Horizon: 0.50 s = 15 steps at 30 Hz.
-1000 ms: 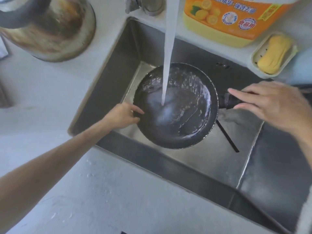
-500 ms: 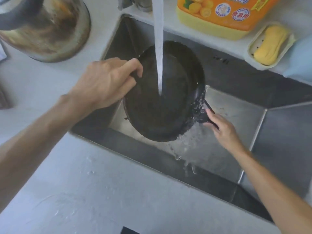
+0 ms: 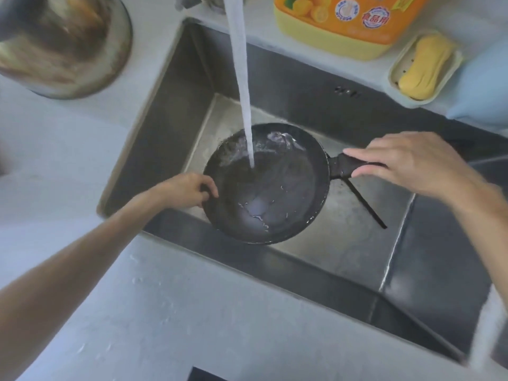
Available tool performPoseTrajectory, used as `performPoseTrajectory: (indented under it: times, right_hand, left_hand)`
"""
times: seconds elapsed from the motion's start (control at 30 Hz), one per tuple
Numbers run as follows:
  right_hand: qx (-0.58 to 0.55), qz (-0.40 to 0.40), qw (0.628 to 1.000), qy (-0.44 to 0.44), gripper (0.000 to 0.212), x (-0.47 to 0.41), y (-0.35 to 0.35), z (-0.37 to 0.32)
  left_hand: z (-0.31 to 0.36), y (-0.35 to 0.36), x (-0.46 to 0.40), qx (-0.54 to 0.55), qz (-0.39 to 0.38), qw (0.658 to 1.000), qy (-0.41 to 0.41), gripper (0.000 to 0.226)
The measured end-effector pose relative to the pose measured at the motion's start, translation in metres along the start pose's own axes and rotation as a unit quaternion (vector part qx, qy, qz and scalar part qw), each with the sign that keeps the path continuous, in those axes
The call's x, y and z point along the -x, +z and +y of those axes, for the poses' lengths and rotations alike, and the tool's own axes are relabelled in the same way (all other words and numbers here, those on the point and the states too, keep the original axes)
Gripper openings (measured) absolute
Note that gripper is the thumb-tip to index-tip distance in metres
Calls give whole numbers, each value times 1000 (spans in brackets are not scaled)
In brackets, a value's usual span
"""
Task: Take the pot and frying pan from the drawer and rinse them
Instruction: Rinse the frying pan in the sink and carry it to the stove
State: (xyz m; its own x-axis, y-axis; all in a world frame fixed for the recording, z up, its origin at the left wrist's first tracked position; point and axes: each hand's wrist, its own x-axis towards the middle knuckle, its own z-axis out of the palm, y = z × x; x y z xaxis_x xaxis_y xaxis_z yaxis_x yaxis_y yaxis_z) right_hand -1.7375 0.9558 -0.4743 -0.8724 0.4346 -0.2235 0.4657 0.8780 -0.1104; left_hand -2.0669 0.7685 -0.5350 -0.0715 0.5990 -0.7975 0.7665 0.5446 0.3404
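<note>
A black frying pan (image 3: 275, 188) lies nearly level inside the steel sink (image 3: 165, 127), open side up. A stream of tap water (image 3: 242, 86) falls onto its inner surface, and a little water pools in it. My right hand (image 3: 412, 163) grips the pan's black handle (image 3: 341, 167) at the right. My left hand (image 3: 189, 191) holds the pan's left rim with thumb and fingers. A worn metal pot (image 3: 63, 42) stands on the counter at the top left, partly cut off by the frame.
An orange detergent bottle (image 3: 346, 26) and a yellow soap bar in a dish (image 3: 426, 64) stand behind the sink. A light blue object (image 3: 486, 89) is at the far right. Wet grey counter (image 3: 165, 312) runs along the front. A dark slot (image 3: 365, 207) marks the sink floor.
Half a second ago the pan was tilted up on edge, pouring water out. It is now lowered back to level under the stream, both hands still on it.
</note>
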Motion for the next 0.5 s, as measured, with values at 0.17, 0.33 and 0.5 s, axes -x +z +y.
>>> performPoseTrajectory:
  times: [0.17, 0.33, 0.5]
  right_hand:
    - [5, 187, 982, 15, 35, 23, 14, -1]
    - [-142, 172, 957, 188, 58, 30, 59, -16]
    - [-350, 38, 889, 291, 45, 21, 87, -43]
  left_hand:
    - [5, 11, 1, 45, 241, 968, 53, 28]
    - [11, -10, 21, -3, 402, 905, 137, 32]
    - [19, -30, 37, -26, 483, 854, 190, 40]
